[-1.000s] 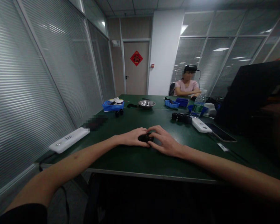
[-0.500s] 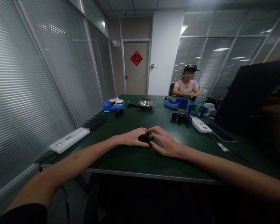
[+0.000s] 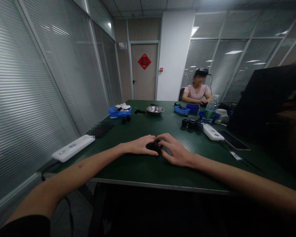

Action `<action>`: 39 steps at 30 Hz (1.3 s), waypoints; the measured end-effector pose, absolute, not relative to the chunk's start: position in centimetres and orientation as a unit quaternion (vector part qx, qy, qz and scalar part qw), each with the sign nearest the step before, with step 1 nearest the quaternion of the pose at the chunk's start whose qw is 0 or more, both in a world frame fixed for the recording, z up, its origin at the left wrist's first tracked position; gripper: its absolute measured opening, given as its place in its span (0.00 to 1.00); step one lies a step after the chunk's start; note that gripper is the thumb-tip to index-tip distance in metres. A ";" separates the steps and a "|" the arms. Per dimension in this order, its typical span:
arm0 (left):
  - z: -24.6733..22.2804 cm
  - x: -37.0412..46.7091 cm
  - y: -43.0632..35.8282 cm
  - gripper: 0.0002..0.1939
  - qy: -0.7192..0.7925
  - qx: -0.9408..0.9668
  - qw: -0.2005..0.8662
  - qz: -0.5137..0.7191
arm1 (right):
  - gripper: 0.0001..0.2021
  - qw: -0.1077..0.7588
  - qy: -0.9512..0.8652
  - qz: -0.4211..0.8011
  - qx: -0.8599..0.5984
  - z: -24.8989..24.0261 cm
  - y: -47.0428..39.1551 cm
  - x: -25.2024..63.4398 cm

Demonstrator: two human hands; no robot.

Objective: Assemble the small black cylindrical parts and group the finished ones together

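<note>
A small black object with a glossy part rests on the green table between my two hands; its exact kind is hard to make out. My left hand grips it from the left, thumb at the near side and fingers at the far side. From the right, my right hand has its curved fingertips on the same object. Both hands lie low on the tabletop, their fingertips close together at the far side of the object.
Beyond the hands are a metal bowl, a blue basket, black round parts and a bottle. White power banks and a phone lie at the sides. Another person sits at the far right.
My right thumb has shifted slightly on the black object, and more of its glossy part shows. My left hand is almost unmoved. The other person's hands have moved a little.
</note>
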State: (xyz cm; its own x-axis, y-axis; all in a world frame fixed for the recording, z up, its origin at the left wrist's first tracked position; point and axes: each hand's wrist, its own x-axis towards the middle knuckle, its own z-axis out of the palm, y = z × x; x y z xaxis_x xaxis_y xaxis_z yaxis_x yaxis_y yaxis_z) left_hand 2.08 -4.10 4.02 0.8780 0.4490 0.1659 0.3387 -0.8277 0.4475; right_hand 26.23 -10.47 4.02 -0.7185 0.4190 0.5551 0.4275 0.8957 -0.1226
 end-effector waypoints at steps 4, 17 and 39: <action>4.0 2.1 -4.1 0.31 0.207 0.947 0.205 0.136 | 0.09 0.298 -0.924 -0.010 -0.238 3.9 -10.4 26.2; 3.8 2.2 -3.8 0.31 0.198 0.949 0.201 0.138 | 0.08 0.304 -0.921 -0.011 -0.243 3.8 -10.3 26.2; 3.9 2.1 -3.9 0.31 0.201 0.950 0.197 0.135 | 0.10 0.296 -0.927 -0.010 -0.232 3.9 -10.3 26.3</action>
State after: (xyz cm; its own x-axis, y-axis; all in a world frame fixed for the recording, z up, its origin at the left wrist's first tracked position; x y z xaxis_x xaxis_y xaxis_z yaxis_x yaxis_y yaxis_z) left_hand 2.12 -3.91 3.86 0.8826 0.4350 0.1784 0.3285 -0.8420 0.4280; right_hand 26.26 -10.31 3.87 -0.7170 0.4237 0.5535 0.4354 0.8923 -0.1190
